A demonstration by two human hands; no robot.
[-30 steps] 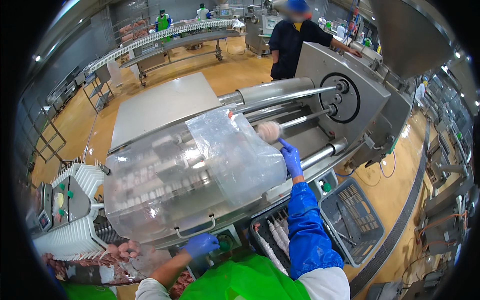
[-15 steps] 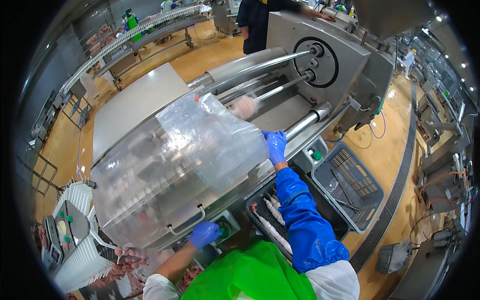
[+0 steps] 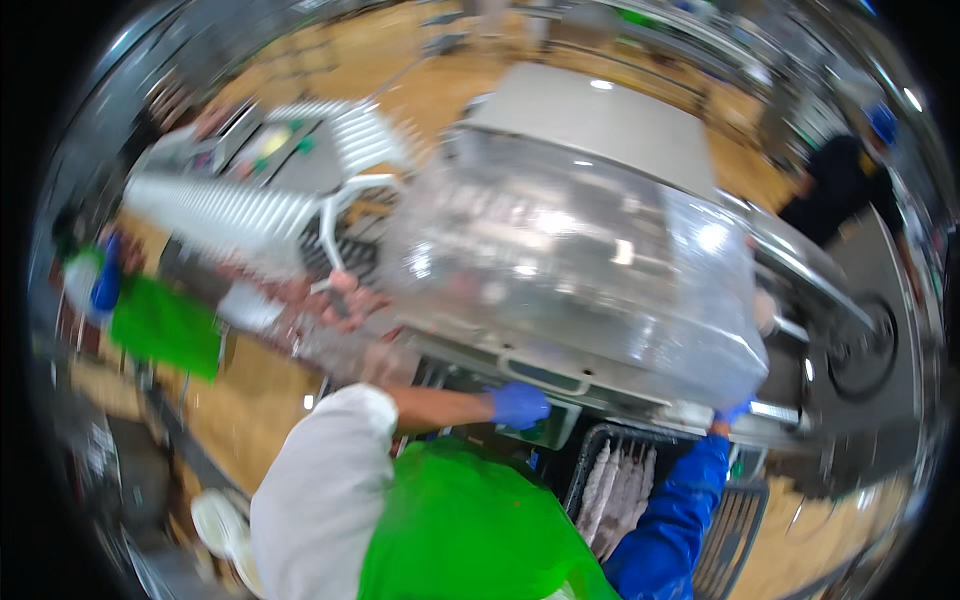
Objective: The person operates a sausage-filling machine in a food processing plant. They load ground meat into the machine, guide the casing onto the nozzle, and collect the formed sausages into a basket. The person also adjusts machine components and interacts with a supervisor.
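Observation:
My left hand (image 3: 520,405), in a blue glove, is at a small control box (image 3: 568,425) with a green button (image 3: 535,431), below the handle of a clear cover; its fingers are smeared by motion. My right hand (image 3: 735,408), also gloved in blue, is at the lower right corner of a clear plastic sheet (image 3: 715,290), which hides part of it. That sheet hangs over the right end of the clear machine cover (image 3: 480,270). Under my right arm, a black tray (image 3: 577,487) holds several long whitish pieces (image 3: 622,490).
To the left, a rack of white hooks (image 3: 220,210) stands beside pink sausage links (image 3: 345,300). A grey slotted crate (image 3: 735,535) is at the lower right. One person in dark clothes (image 3: 845,190) stands at the far right, another in a green apron (image 3: 165,330) at the left.
My view has swung to the left, so the machine appears farther right and the hook rack and green-aproned person show more. Both hands remain near the same parts of the machine.

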